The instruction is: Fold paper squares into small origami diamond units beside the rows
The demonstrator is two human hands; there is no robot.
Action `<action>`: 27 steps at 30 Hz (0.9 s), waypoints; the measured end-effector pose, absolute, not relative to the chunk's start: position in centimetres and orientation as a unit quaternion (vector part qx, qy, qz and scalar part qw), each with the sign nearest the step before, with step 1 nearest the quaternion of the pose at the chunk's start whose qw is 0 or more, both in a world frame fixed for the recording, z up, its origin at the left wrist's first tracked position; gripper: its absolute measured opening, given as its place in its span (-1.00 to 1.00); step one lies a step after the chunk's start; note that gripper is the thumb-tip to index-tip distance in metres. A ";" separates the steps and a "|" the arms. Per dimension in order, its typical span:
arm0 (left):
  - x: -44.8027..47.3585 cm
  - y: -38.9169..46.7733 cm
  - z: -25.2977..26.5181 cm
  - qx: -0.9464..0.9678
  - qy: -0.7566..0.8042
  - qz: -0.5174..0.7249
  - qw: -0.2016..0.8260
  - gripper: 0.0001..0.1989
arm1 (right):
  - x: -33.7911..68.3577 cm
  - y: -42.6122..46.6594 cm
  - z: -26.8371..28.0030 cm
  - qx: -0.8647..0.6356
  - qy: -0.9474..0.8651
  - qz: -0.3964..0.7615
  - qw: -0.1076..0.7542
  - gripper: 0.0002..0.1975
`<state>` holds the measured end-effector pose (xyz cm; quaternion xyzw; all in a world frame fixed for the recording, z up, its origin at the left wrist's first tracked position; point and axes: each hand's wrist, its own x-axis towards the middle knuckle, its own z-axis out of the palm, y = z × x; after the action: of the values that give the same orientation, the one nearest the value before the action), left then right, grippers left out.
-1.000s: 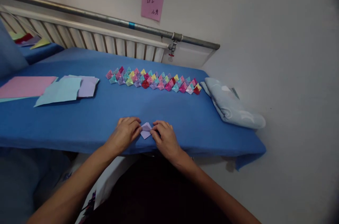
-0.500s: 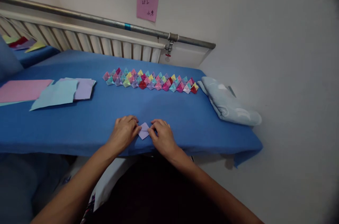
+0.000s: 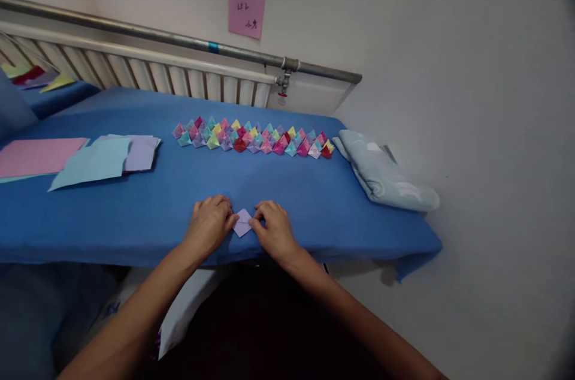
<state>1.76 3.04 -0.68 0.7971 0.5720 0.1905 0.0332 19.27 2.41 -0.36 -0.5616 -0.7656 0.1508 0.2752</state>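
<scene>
A small folded piece of lilac paper [image 3: 242, 223], diamond-shaped with a crease across its middle, lies near the front edge of the blue-covered table [image 3: 188, 179]. My left hand [image 3: 210, 223] is closed at the paper's left corner, thumb and fingers pinching it. At the right corner my right hand [image 3: 273, 228] pinches it the same way. Beyond the hands stand several folded paper pieces [image 3: 254, 139] in many colours, packed in long rows.
Sheets of pink paper [image 3: 40, 155], light blue paper [image 3: 92, 161] and lilac paper [image 3: 141, 154] lie at the left. A folded pale blue blanket [image 3: 384, 173] rests at the right end. Behind the table are a radiator [image 3: 179, 77] and a metal pipe [image 3: 175, 40].
The view has shifted very slightly. Both hands keep their places at the lilac paper's corners, and the paper's shape looks the same.
</scene>
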 end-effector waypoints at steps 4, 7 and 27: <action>1.4 3.0 -0.3 0.791 0.582 0.184 0.036 -0.79 | 19.4 2.4 -0.3 -0.580 -0.759 0.147 0.259 -0.89; 1.2 3.0 -0.2 0.791 0.584 0.181 0.028 -0.77 | 19.5 2.6 -0.2 -0.580 -0.764 0.147 0.243 -0.89; 1.8 -0.1 -1.5 0.876 0.417 0.216 -0.111 -0.65 | 20.1 3.1 0.8 -0.583 -0.753 0.206 0.224 -0.94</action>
<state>1.80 -0.13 -1.47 0.8757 0.4173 0.2159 -0.1114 20.14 3.07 0.78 -0.5830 -0.7534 0.2055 0.2241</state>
